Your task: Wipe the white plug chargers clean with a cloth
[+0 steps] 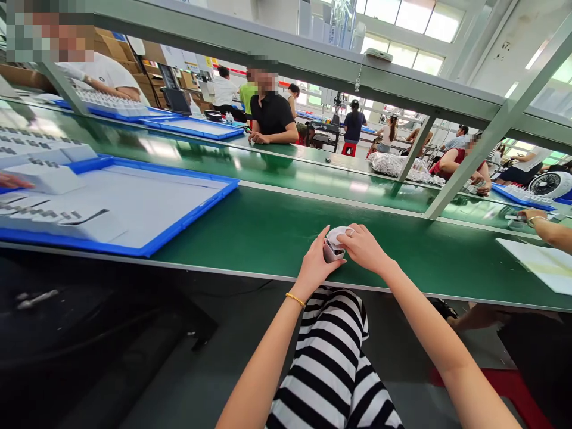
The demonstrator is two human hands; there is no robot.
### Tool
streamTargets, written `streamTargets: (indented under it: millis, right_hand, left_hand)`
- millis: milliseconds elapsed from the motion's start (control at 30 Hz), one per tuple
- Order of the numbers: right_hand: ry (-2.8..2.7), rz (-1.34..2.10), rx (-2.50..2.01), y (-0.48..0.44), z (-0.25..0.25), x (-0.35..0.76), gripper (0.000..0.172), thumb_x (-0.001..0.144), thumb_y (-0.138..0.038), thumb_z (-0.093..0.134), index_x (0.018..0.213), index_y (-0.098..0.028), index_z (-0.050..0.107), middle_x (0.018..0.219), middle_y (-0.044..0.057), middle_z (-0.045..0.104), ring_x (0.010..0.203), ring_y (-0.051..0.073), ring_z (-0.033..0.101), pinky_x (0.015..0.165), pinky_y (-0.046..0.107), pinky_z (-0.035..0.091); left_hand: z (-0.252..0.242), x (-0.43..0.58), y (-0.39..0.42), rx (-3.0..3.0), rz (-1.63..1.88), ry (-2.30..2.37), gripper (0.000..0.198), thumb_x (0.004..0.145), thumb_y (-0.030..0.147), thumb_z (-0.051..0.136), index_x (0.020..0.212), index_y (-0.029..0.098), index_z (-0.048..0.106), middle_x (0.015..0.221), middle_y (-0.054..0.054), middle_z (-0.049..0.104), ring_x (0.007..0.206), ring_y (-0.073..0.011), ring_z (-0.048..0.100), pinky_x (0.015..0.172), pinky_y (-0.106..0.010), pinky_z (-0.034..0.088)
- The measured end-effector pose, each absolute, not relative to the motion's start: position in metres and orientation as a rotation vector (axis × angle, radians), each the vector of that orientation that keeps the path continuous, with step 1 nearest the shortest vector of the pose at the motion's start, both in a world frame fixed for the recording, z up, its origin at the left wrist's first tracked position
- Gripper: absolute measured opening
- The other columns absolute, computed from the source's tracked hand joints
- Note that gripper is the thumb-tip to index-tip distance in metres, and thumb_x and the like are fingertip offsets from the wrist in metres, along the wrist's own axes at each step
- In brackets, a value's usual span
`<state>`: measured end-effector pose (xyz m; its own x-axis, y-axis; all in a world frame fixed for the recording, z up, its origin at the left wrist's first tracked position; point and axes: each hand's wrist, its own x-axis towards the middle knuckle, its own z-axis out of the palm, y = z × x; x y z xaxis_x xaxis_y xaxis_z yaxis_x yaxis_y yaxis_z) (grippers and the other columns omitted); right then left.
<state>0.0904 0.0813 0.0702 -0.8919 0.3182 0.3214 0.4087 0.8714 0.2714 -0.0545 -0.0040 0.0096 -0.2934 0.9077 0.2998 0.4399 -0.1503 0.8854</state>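
A small whitish-grey box-like housing with a dark opening on top sits in my left hand, whose fingers and thumb wrap round its sides. My right hand pinches a white rounded piece over the top of the housing. I cannot tell whether the white piece is a lid or a cloth, nor whether it is attached. Both hands are just above the near edge of the green worktop.
On the left, a blue-rimmed tray holds rows of white parts, with another person's hand beside them. A white board lies to the right, near a co-worker's arm. A slanted metal post rises beyond my hands.
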Motion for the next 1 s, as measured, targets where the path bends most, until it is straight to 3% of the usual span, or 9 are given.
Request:
streamTargets:
  millis: [367,567,733,1000]
  right_hand:
    - [-2.835,-0.65,-0.336,0.084,0.077,0.089,0.027,0.087,-0.003,0.049,0.099,-0.022,0.066,0.083,0.007,0.067,0.097,0.024,0.051,0.086,0.035,0.033]
    - [-2.871,-0.615,-0.344,0.084,0.078,0.092,0.024,0.086,-0.004,0.052,0.096,-0.021,0.065,0.085,0.007,0.067,0.099,0.024,0.051,0.086,0.035,0.033]
    - [-2.865,-0.566,-0.339,0.083,0.078,0.097,0.024,0.086,-0.003,0.052,0.095,-0.021,0.065,0.083,0.006,0.067,0.098,0.024,0.051,0.086,0.035,0.033]
    - [-2.893,-0.54,-0.329,0.076,0.081,0.106,0.022,0.085,-0.003,0.052,0.093,-0.021,0.064,0.083,0.005,0.066,0.097,0.023,0.051,0.084,0.033,0.033]
  left_hand:
    - [0.009,-0.054,-0.005,1.583,1.425,1.703,0.083,0.074,0.029,0.076,0.146,0.03,0.035,0.136,-0.007,0.055,0.116,-0.0253,0.061,0.099,-0.041,0.049]
    - [0.004,-0.053,-0.005,1.76,1.394,1.707,0.062,0.082,0.032,0.069,0.139,0.026,0.046,0.157,-0.008,0.032,0.131,-0.0273,0.052,0.107,-0.04,0.046]
    - [0.001,-0.049,-0.006,1.923,1.393,1.702,0.06,0.087,0.034,0.063,0.142,0.024,0.041,0.15,-0.009,0.046,0.133,-0.0261,0.05,0.111,-0.041,0.043]
    - [-0.002,-0.048,-0.01,2.143,1.426,1.678,0.054,0.09,0.037,0.06,0.139,0.022,0.045,0.141,-0.01,0.054,0.128,-0.0251,0.055,0.108,-0.038,0.046]
